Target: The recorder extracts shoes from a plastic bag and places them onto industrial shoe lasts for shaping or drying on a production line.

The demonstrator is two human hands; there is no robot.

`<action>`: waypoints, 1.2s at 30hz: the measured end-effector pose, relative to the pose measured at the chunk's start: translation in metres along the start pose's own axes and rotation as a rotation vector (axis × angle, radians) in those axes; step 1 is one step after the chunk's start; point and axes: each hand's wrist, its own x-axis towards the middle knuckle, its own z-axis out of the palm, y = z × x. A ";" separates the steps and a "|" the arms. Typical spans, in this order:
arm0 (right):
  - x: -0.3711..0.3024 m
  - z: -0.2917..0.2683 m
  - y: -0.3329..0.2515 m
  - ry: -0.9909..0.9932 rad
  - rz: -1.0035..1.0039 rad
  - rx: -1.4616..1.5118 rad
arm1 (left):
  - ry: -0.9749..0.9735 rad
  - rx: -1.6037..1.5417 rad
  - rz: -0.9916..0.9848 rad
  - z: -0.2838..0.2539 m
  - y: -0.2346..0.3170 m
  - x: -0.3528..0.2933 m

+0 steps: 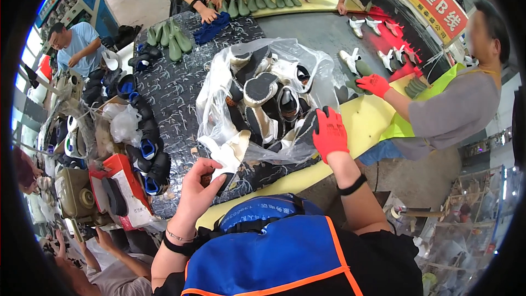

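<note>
A white shoe upper (233, 152) is pinched between the thumb and fingers of my bare left hand (204, 180), low at the bag's near left side. My right hand (331, 134), in a red glove, is at the near right rim of a clear plastic bag (324, 68). Its fingers curl beside a dark-soled shoe (300, 131); whether they grip that shoe or the bag film is hidden. Inside the bag lie several white and black shoes (261, 89), heaped at different angles, some with soles up.
Green shoe lasts (174, 41) stand on the patterned table (164, 85). A co-worker's red-gloved hand (374, 84) is at right, by a conveyor (323, 27) carrying white shoes. Dark shoes (147, 131) and a red box (118, 186) line the left. Other people work at the far side.
</note>
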 end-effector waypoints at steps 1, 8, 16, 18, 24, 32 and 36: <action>-0.006 -0.002 0.006 0.032 -0.024 -0.067 | -0.020 0.025 -0.028 0.000 -0.001 0.001; -0.018 -0.053 0.013 -0.309 0.159 0.096 | -0.156 0.081 0.042 0.011 0.022 0.012; -0.008 -0.017 0.019 -0.201 0.341 0.363 | -0.167 0.031 0.062 0.030 0.028 0.024; 0.003 -0.004 0.017 -0.241 0.346 0.330 | -0.202 0.000 0.026 0.036 0.030 0.026; -0.007 -0.015 -0.044 -0.188 0.407 0.145 | -0.146 0.078 0.100 0.038 0.033 0.028; -0.042 -0.014 -0.041 -0.008 -0.027 0.533 | -0.156 0.000 -0.008 0.028 0.038 0.027; -0.085 -0.083 -0.054 0.292 -0.492 0.381 | -0.350 0.228 0.124 0.024 0.060 0.024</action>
